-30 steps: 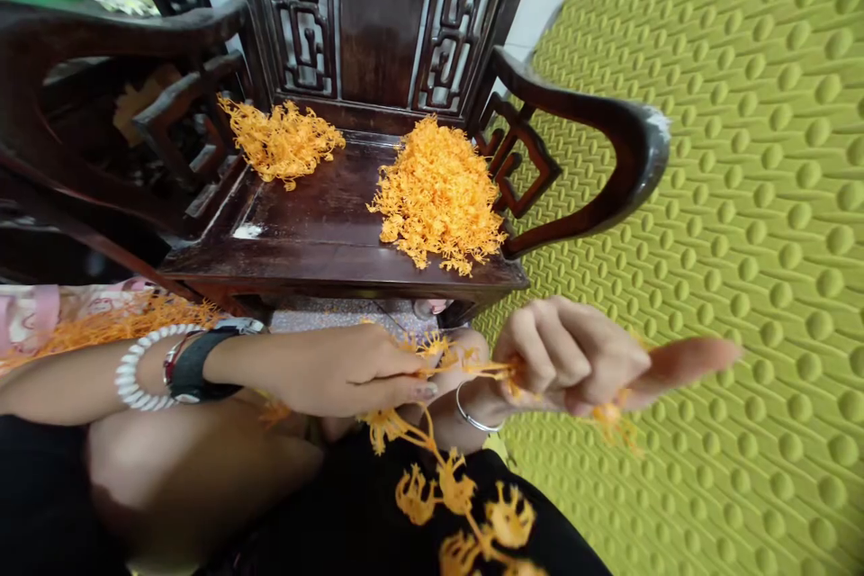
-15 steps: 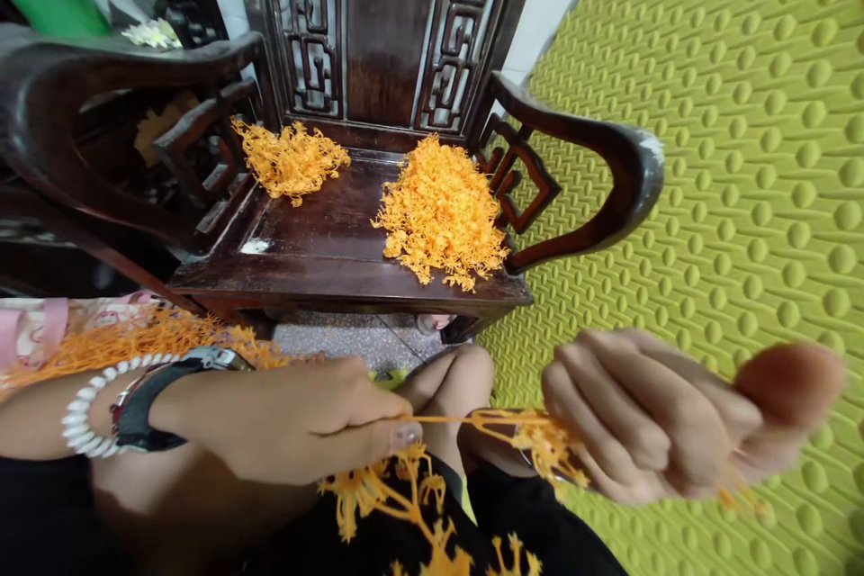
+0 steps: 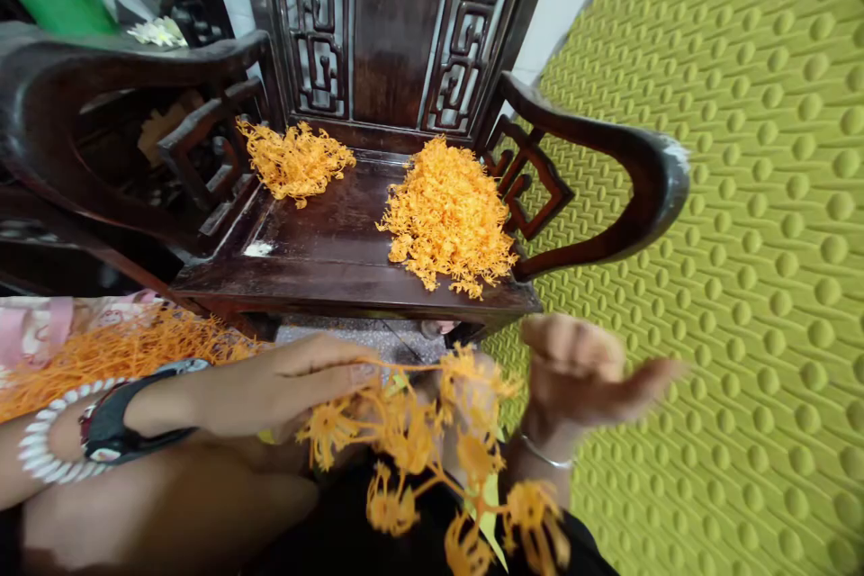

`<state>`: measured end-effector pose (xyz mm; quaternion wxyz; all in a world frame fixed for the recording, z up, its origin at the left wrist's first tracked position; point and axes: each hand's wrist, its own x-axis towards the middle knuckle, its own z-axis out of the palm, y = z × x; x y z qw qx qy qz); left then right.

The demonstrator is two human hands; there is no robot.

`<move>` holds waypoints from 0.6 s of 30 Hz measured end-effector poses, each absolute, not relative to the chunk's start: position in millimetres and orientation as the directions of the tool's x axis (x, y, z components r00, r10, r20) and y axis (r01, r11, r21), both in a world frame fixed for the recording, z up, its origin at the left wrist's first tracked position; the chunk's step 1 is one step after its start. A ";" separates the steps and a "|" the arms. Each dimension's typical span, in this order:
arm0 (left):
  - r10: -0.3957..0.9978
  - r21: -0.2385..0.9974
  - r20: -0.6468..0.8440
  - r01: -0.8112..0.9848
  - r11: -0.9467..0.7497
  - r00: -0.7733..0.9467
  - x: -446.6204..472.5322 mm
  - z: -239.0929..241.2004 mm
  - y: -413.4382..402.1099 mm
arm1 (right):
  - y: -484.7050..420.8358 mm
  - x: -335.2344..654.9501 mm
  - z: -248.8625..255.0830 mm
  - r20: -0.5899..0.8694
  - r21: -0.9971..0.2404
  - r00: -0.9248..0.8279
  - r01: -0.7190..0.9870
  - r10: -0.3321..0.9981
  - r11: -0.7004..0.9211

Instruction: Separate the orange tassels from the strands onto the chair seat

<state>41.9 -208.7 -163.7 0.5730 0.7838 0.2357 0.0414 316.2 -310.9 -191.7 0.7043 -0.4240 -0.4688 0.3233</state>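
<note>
My left hand (image 3: 270,387) is closed, thumb against fingers, on the thin stem of a branched orange plastic flower sprig (image 3: 405,436). The sprig's tufted, claw-like heads spread to the right and hang over my lap. My right hand (image 3: 580,369) is to the right of the sprig, smeared by motion. Its fingers are curled and its thumb sticks out to the right. I cannot make out whether anything lies inside those fingers. Some orange heads (image 3: 479,387) hang between the two hands.
Before me stands a dark carved wooden chair (image 3: 324,274). Its seat bears a large orange pile (image 3: 452,216) and a smaller orange pile (image 3: 297,160). Loose orange stems (image 3: 141,346) lie at the left beside pink patterned fabric (image 3: 40,324). A yellow-green studded surface (image 3: 756,288) covers the right.
My right hand has come away from the taut strand, moved left and turned, thumb still out. The sprig has swung up and spread out. My left hand has shifted left, keeping its hold.
</note>
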 end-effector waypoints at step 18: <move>0.488 0.990 -0.114 0.142 -0.020 0.865 61.4 -179.6 -192.4 | -262.5 256.7 -245.5 0.364 -0.901 0.024 -0.243 0.931 0.359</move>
